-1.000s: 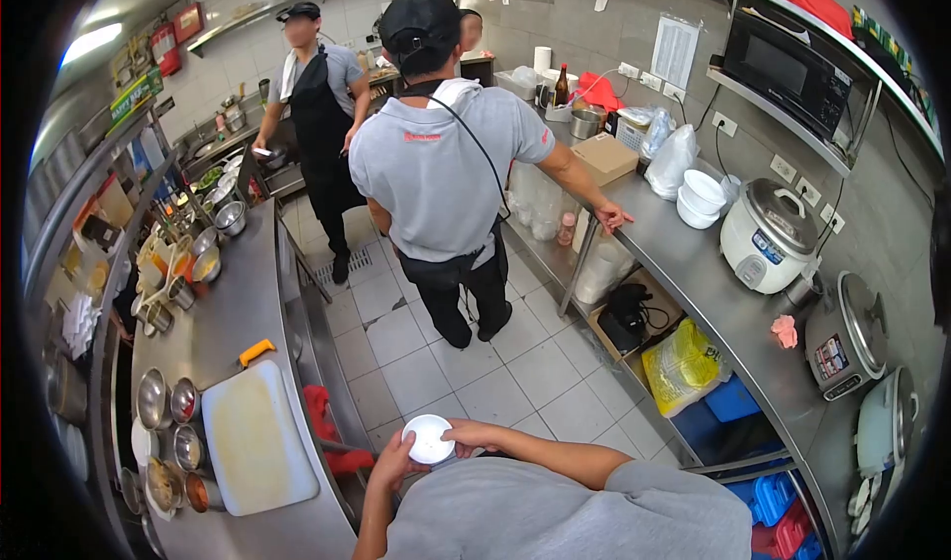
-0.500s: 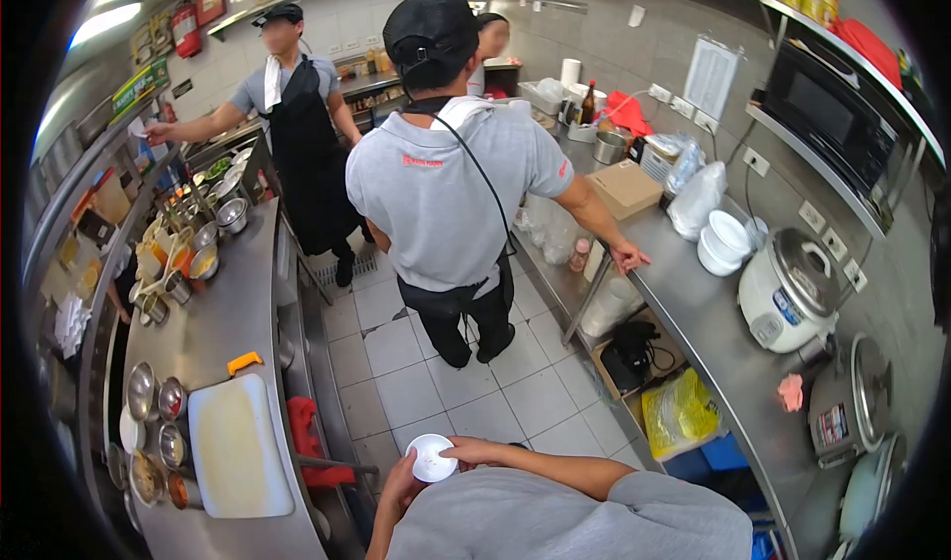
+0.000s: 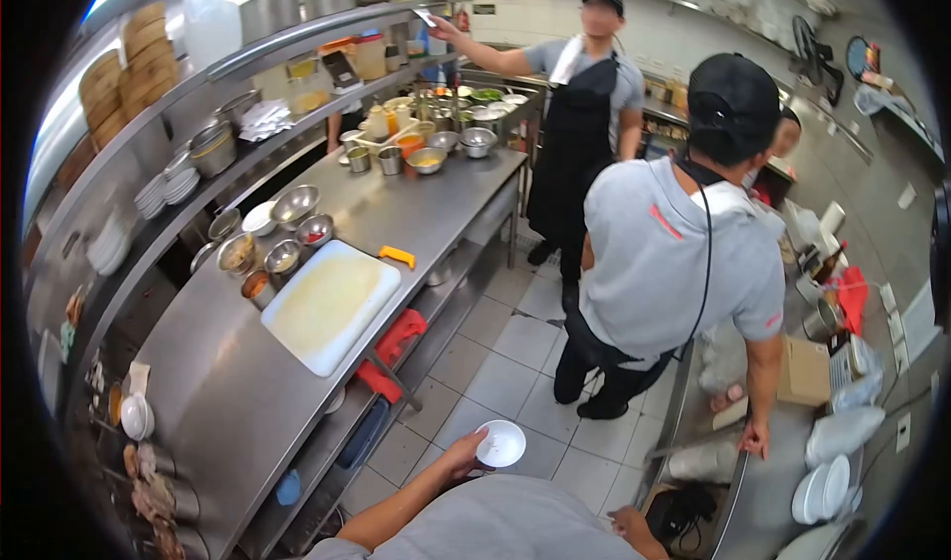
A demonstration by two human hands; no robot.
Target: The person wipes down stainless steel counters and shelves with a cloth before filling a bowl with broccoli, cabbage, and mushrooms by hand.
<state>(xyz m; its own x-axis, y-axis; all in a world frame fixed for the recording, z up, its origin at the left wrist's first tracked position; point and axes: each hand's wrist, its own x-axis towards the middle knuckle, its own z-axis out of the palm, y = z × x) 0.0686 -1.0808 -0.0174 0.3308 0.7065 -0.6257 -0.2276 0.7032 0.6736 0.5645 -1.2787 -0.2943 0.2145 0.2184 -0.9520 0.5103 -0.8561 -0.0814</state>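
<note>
A small white bowl (image 3: 501,444) is gripped at its left rim by my left hand (image 3: 465,457), above the tiled floor; a few small specks lie inside it. My right hand (image 3: 626,522) is low at the right of my body, away from the bowl, partly hidden by my sleeve and small in view, so its fingers are hard to make out. On the steel counter (image 3: 396,199) to the left lie a white cutting board (image 3: 332,305) and an orange-handled tool (image 3: 397,256), with several metal bowls (image 3: 295,205) beside them.
A person in a grey shirt (image 3: 654,233) stands ahead, one hand on the right counter (image 3: 763,491). Another in a black apron (image 3: 573,144) holds a slip at the shelf (image 3: 327,40). A third person is partly hidden. Red item (image 3: 394,354) hangs under the left counter.
The view has swung left, showing more of the left counter and shelves. My right hand has let go of the bowl and moved off to the right; my left hand still holds it.
</note>
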